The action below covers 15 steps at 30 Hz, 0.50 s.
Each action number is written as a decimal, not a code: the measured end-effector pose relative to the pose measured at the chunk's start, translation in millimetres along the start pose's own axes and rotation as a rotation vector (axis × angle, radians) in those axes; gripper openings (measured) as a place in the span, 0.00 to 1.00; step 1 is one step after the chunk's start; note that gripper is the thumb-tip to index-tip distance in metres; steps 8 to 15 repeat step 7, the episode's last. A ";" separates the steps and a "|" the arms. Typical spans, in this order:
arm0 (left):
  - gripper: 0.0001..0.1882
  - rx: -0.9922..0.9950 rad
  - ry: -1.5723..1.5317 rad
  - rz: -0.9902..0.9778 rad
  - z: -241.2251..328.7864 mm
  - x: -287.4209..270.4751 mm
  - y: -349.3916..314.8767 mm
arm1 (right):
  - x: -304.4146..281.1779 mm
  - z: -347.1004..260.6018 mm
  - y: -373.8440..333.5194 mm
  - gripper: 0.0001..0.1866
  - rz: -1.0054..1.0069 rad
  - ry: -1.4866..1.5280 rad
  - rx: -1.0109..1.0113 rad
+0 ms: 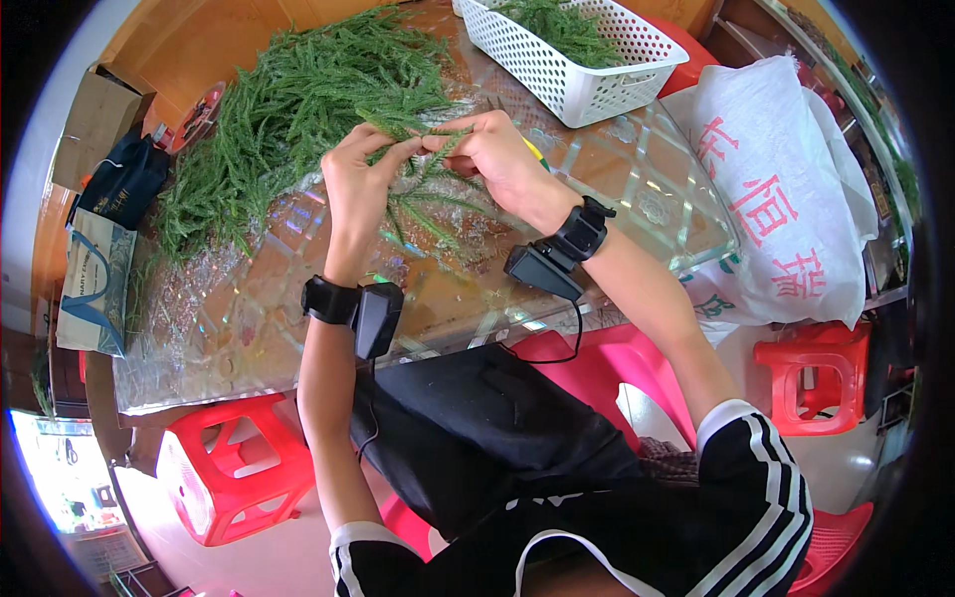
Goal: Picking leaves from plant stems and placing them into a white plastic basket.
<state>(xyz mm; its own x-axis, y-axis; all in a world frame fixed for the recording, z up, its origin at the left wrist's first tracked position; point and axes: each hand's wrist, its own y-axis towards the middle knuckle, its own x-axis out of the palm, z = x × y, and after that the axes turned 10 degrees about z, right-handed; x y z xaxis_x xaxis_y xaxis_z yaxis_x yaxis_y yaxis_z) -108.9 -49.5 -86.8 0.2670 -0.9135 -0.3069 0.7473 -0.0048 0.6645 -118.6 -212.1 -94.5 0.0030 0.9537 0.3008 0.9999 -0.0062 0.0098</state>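
Over the table, my left hand [360,177] and my right hand [502,164] are close together, fingertips pinched on one green needle-leaved sprig [430,211]. Its side shoots hang below the fingers and spread toward the table. The exact spot where the fingertips meet is partly hidden by the fingers. A large heap of similar green sprigs [288,109] lies just beyond and left of my left hand. Behind my right hand a bit of a yellow-handled tool [536,152] shows; the hand covers most of it. Black devices are strapped to both wrists.
A white perforated basket [582,95] with more sprigs stands at the far right of the plastic-covered table [249,343]. Beside it is a bulky white sack [771,189]. Bags [96,284] sit at the left edge. Red stools [239,468] stand on the floor.
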 end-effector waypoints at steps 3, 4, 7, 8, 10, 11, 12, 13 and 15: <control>0.07 -0.061 -0.025 -0.008 -2.2 -5.1 3.8 | 12.0 0.2 -2.9 0.09 0.047 -0.069 -0.075; 0.07 -0.105 -0.024 -0.018 -2.8 -7.3 4.8 | 16.5 0.3 -4.3 0.09 0.080 -0.133 -0.121; 0.07 -0.191 -0.002 -0.050 -3.7 -19.6 6.6 | 29.1 -4.5 -7.3 0.12 0.172 -0.422 -0.259; 0.07 -0.191 -0.002 -0.050 -3.7 -19.6 6.6 | 29.1 -4.5 -7.3 0.12 0.172 -0.422 -0.259; 0.07 -0.191 -0.002 -0.050 -3.7 -19.6 6.6 | 29.1 -4.5 -7.3 0.12 0.172 -0.422 -0.259; 0.07 -0.191 -0.002 -0.050 -3.7 -19.6 6.6 | 29.1 -4.5 -7.3 0.12 0.172 -0.422 -0.259; 0.07 -0.191 -0.002 -0.050 -3.7 -19.6 6.6 | 29.1 -4.5 -7.3 0.12 0.172 -0.422 -0.259; 0.07 -0.191 -0.002 -0.050 -3.7 -19.6 6.6 | 29.1 -4.5 -7.3 0.12 0.172 -0.422 -0.259; 0.07 -0.191 -0.002 -0.050 -3.7 -19.6 6.6 | 29.1 -4.5 -7.3 0.12 0.172 -0.422 -0.259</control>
